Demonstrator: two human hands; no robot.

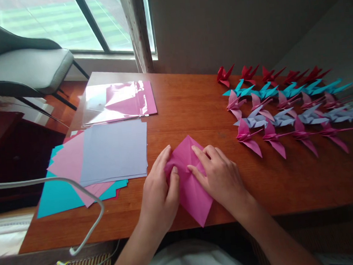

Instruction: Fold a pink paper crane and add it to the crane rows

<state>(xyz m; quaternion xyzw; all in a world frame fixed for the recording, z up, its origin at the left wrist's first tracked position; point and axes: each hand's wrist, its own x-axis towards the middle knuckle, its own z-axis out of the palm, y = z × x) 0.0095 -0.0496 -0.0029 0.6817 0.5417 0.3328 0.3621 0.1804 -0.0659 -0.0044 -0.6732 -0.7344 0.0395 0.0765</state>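
A bright pink sheet of origami paper (197,196) lies at the table's front edge, creased into a long diamond shape with one point toward me. My left hand (162,183) grips its left side, thumb on top and fingers along the outer edge. On the right side, my right hand (220,174) rests on the paper with thumb and index finger bent over the middle crease. The right fingers hide part of that edge. To the right stand rows of folded paper cranes; the nearest row is pink (273,140).
Loose coloured sheets (113,152) are fanned out at the left, behind a white cable (85,190). A clear plastic packet of pink paper (124,100) lies farther back. Red cranes (224,75) form the far row on the wooden table (185,94). A chair (25,67) stands by the window.
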